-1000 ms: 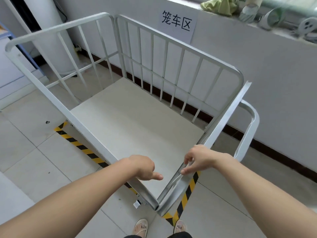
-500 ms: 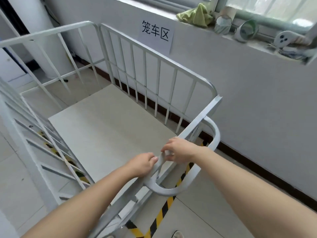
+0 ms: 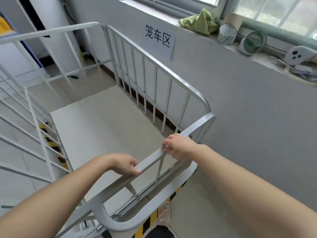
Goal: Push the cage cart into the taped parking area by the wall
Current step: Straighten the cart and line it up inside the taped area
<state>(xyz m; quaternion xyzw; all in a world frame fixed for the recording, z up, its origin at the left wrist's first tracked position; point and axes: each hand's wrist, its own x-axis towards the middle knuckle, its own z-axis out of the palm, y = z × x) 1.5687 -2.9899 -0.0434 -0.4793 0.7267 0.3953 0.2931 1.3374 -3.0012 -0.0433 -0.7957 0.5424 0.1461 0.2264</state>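
Grey wall (image 3: 248, 107) fills the right side, and the white cage cart (image 3: 154, 79) sits right alongside it, its barred long side running just beside the dark skirting. The cart's flat deck (image 3: 103, 131) carries nothing, bare board from rail to rail. Yellow-and-black floor tape (image 3: 152, 219) shows under the near end of the cart and again through the bars on the left (image 3: 51, 143). A paper sign (image 3: 158, 37) with three black characters is stuck to the wall above the cart. Up on the windowsill: a crumpled green cloth (image 3: 199, 21), a clear cup (image 3: 226, 34) whose contents cannot be made out, and a roll of tape (image 3: 253, 42) on its side. Left hand (image 3: 125, 164) lies over the near top rail (image 3: 151, 160), fingers curled down onto it. Right hand (image 3: 180, 146) is clamped on that same rail, further along toward the wall.
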